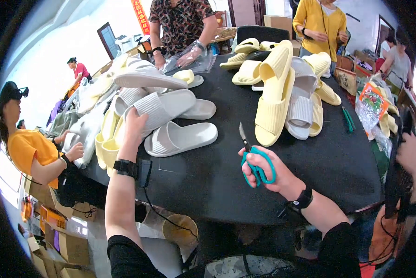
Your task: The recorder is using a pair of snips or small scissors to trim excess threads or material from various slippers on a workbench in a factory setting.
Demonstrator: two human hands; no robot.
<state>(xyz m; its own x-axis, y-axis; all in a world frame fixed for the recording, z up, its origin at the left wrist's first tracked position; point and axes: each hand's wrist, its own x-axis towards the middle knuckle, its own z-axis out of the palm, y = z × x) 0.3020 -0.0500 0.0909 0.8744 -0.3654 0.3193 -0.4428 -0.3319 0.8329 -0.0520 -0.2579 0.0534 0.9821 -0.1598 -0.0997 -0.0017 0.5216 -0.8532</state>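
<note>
My left hand is closed on a light grey slipper with a ribbed strap, on the left side of the dark table. Just below it lies another grey slipper, sole down, toe to the left. Yellow slippers stand beside my left wrist, partly hidden by it. In my right hand is a pair of scissors with teal handles, its dark blades pointing up and away from me. Farther off, a pile of yellow slippers and grey slippers lies on the right of the table.
Green-handled scissors rest near the table's right edge. Across the table a person handles clear plastic bags. Someone in yellow stands at the back right, another person in orange at the left. A yellow bin stands below the table.
</note>
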